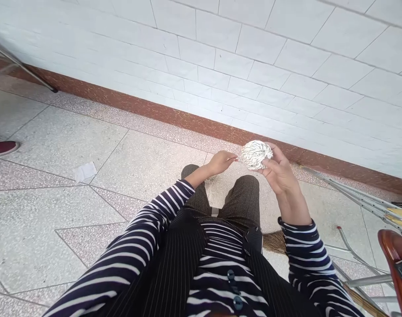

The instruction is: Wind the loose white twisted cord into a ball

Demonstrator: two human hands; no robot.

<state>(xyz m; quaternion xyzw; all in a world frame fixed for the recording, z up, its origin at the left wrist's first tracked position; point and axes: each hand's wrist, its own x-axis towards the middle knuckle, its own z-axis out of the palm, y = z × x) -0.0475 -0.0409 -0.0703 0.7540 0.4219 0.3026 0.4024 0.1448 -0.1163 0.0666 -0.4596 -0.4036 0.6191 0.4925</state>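
Observation:
A round white bundle of cord strands is held up in front of my knees. My right hand grips it from the right, fingers behind and thumb on the near side. My left hand is closed at the bundle's left edge, its fingertips pinched on what looks like a thin strand end from it. Below, between my knees, a small pale tangle of cord shows, partly hidden by my left forearm.
A tiled wall with a red-brown skirting runs ahead. On the floor at left lie a white paper and a person's red shoe. At right are metal crutch-like tubes, a broom and a wooden chair part.

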